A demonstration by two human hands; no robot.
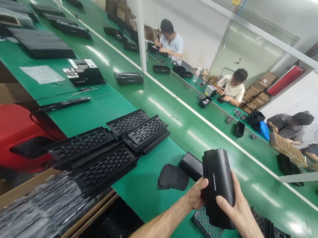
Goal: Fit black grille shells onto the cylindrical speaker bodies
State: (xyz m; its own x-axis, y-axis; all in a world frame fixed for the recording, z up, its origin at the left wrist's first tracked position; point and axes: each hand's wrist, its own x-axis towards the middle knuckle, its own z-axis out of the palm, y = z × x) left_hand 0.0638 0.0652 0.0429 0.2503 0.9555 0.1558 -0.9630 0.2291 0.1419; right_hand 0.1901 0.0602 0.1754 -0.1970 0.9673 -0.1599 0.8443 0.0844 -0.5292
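Note:
Between my two hands is a black speaker housing point(216, 165), held on end, with MERKURY lettering along its side. My left hand point(197, 195) grips its left edge, thumb on the near face. My right hand point(237, 207) wraps its right side, with the thumb lying across the front. Behind the left hand lies another black housing point(191, 163), beside a few flat black sheets point(173, 177). Below the held housing, a perforated black grille point(204, 219) rests on the green bench, partly hidden. More black slotted parts point(263, 225) show beyond the right wrist.
Stacked slotted black panels point(105, 168) lie left, beside a cardboard box point(25, 211) of plastic-wrapped parts. An electric screwdriver point(64, 103) sits farther up the bench, near a red chair point(13, 137). White posts point(141, 34) rise midway; co-workers point(172, 43) sit along the far side.

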